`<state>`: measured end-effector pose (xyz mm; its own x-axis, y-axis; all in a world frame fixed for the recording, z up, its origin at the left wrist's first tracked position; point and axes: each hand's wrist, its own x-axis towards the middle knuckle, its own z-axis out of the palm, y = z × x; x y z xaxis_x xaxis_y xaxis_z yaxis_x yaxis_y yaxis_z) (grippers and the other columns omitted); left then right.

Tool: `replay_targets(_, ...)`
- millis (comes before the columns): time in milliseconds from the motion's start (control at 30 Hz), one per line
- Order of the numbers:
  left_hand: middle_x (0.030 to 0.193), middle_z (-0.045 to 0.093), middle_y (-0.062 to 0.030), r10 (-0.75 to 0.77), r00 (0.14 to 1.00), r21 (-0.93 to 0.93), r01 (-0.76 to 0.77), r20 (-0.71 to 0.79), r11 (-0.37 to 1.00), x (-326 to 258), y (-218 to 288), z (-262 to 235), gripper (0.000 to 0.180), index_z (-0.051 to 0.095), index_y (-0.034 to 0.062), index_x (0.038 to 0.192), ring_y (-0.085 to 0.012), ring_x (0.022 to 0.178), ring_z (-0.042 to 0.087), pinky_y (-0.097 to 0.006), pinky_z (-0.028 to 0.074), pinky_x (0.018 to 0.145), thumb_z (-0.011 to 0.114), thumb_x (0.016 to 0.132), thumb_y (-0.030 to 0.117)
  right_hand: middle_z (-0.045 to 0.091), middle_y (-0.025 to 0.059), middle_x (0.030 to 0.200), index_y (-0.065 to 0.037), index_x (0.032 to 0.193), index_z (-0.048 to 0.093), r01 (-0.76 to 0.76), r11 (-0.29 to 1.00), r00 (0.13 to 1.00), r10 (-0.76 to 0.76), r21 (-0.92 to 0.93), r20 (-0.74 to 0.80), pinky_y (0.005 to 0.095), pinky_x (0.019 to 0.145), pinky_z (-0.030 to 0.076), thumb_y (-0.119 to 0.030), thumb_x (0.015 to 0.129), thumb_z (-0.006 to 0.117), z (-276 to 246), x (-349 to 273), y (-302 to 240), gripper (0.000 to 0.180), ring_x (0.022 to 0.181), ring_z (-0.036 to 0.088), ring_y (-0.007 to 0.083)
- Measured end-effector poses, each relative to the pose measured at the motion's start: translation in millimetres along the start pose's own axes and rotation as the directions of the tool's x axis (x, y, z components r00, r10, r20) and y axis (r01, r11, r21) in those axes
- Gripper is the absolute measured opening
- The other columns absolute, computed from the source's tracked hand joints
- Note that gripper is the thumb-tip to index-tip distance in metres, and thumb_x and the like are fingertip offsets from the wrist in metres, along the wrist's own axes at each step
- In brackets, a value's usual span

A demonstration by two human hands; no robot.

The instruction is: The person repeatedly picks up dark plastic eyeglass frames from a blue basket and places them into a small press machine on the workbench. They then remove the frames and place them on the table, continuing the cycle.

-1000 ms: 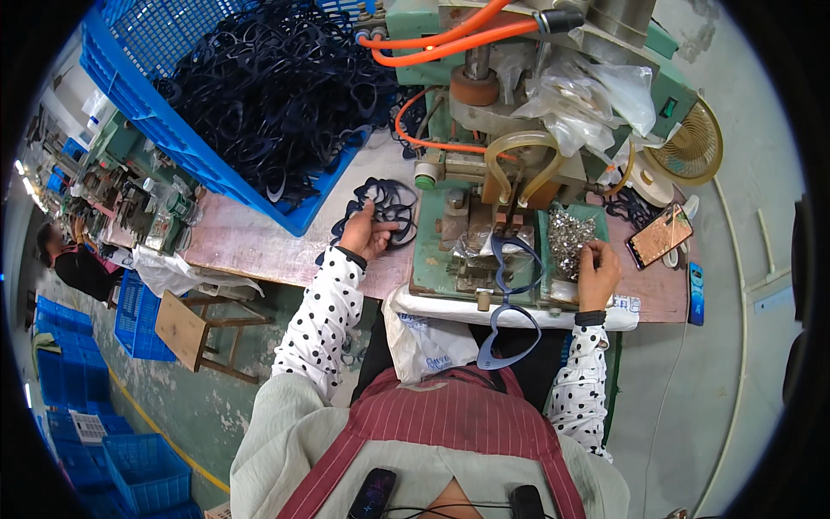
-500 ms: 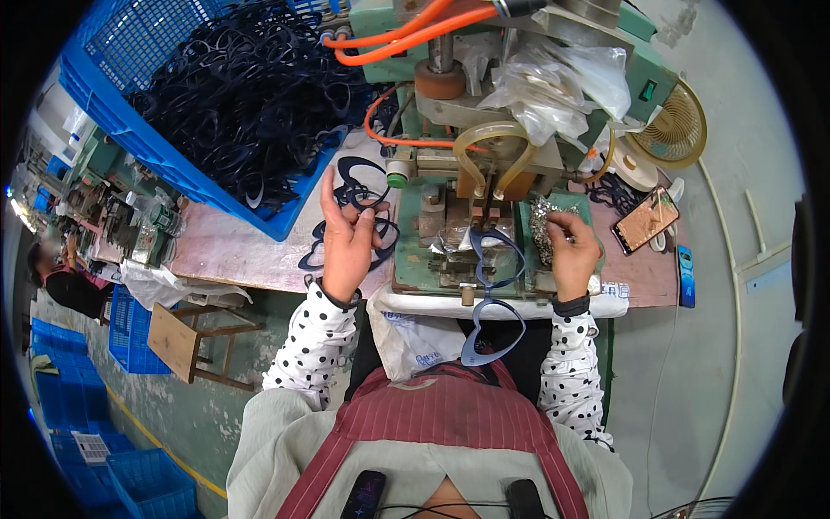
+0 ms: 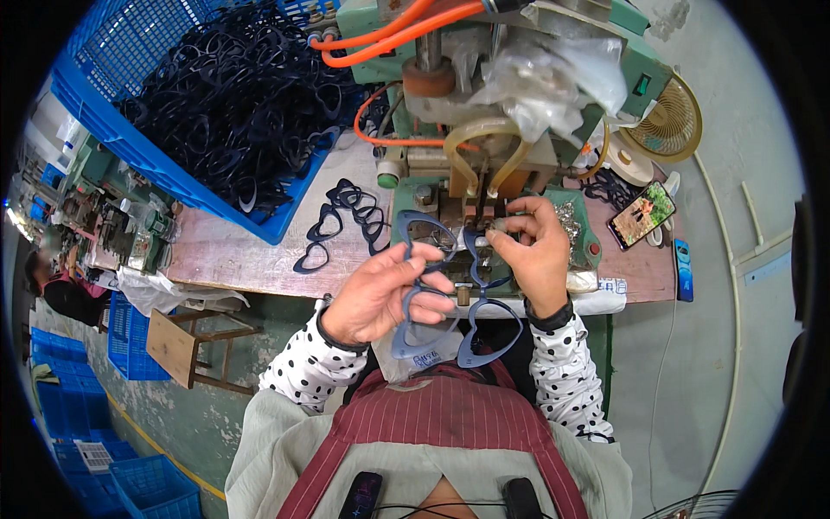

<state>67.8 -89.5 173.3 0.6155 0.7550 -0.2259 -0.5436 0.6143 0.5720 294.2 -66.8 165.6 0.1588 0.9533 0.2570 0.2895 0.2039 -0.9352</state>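
My left hand (image 3: 380,298) pinches a dark blue heart-shaped eyeglass frame (image 3: 400,346), held left of the machine and in front of the table edge. A second eyeglass frame (image 3: 471,353) hangs from the machine's work point, its upper end under the press head and its lower rim over the front edge. My right hand (image 3: 538,255) is at that upper end, thumb and fingertips closed together; what they hold, if anything, is too small to make out. A heap of small silvery metal pieces (image 3: 566,214) lies just behind the right hand, partly covered by it.
A blue crate (image 3: 194,190) piled with dark frames stands at the left. Several loose frames (image 3: 324,225) lie on the table (image 3: 225,259). The green press (image 3: 406,195) has orange hoses. A phone (image 3: 641,216) and a fan (image 3: 666,121) are at the right.
My left hand has picked up an eyeglass frame from the loose ones and brought it toward me and right. My right hand has moved from the metal pieces leftward to the machine.
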Motion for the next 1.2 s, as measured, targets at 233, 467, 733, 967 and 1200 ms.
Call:
replay_targets(233, 0.117, 0.059, -0.0278, -0.118, 0.989, 0.004, 0.118, 0.088, 0.993, 8, -13, 18, 0.036, 0.038, -0.0027, 0.135, -0.0372, 0.103, 0.065, -0.04, 0.061, 0.078, 0.038, 0.103, 0.014, 0.068, 0.0077, 0.078, 0.001, 0.11, 0.05, -0.036, 0.969, 0.999, 0.031, 0.242, 0.024, 0.0212, 0.058, 0.044, -0.002, 0.072, 0.075, 14, 10, -5, 0.046, 0.065, 0.057, 0.0057)
replay_targets(467, 0.119, 0.058, -0.0268, -0.178, 0.978, 0.003, 0.179, 0.112, 0.984, 31, -40, 22, 0.038, 0.037, -0.0031, 0.136, -0.0395, 0.106, 0.063, -0.041, 0.06, 0.081, 0.04, 0.102, 0.014, 0.07, 0.0098, 0.09, -0.003, 0.118, 0.053, 0.094, 0.995, 0.982, -0.09, 0.014, -0.164, 0.0289, 0.073, 0.051, -0.002, 0.076, 0.069, -14, 17, 24, 0.045, 0.083, 0.065, 0.0161)
replay_targets(733, 0.118, 0.058, -0.0292, -0.156, 0.979, -0.079, 0.167, 0.129, 0.983, 41, -44, 17, 0.039, 0.036, -0.0029, 0.137, -0.0412, 0.104, 0.063, -0.044, 0.06, 0.079, 0.042, 0.102, 0.014, 0.069, 0.0113, 0.094, -0.006, 0.104, 0.066, -0.015, 0.914, 0.973, -0.08, -0.404, -0.216, 0.0399, 0.079, 0.048, -0.016, 0.077, 0.074, -80, 15, 152, 0.03, 0.088, 0.064, 0.0308)
replay_targets(967, 0.117, 0.059, -0.028, -0.159, 0.965, -0.104, 0.184, 0.207, 0.977, 44, -42, 9, 0.038, 0.036, -0.0019, 0.136, -0.0404, 0.103, 0.064, -0.044, 0.061, 0.077, 0.041, 0.102, 0.015, 0.066, 0.0076, 0.106, -0.011, 0.089, 0.069, 0.203, 0.547, 0.937, -0.35, -0.812, -0.002, 0.0433, 0.088, 0.041, -0.02, 0.069, 0.077, -67, 7, 136, 0.023, 0.103, 0.055, 0.0312)
replay_targets(1200, 0.105, 0.064, -0.0133, -0.105, 0.994, 0.552, 0.082, 0.01, 0.83, 25, -35, 12, 0.032, 0.047, 0.0033, 0.125, -0.024, 0.086, 0.069, -0.032, 0.057, 0.07, 0.046, 0.102, 0.026, 0.065, 0.011, 0.101, -0.005, 0.08, 0.063, 0.187, 0.696, 0.898, -0.407, -0.693, -0.168, 0.0445, 0.088, 0.04, -0.012, 0.073, 0.073, -71, 11, 156, 0.014, 0.099, 0.057, 0.0327)
